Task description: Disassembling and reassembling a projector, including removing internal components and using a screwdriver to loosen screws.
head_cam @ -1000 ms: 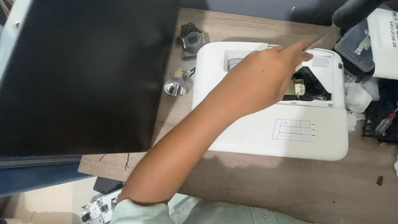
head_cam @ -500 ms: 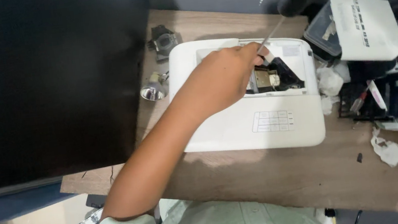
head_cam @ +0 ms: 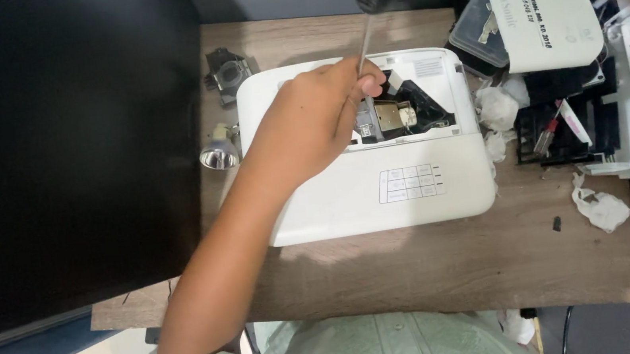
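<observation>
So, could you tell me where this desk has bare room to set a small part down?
The widest bare patch of the wooden desk lies between the white projector and the near edge. A smaller strip runs behind the projector. The right side is crowded: crumpled tissues, black parts, a white cover.

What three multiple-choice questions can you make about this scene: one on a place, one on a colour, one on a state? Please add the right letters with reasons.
1. Where does the loose lamp bulb lie?
A. left of the projector
B. on top of it
C. on the floor

2. What colour is the projector's case?
A. black
B. white
C. red

3. How is the projector's top compartment?
A. covered
B. open
C. taped

Answers: 1 A, the bulb rests on the wooden table beside the case's left edge. 2 B, the shell is white. 3 B, inner parts show where the left hand steadies the screwdriver.
</observation>
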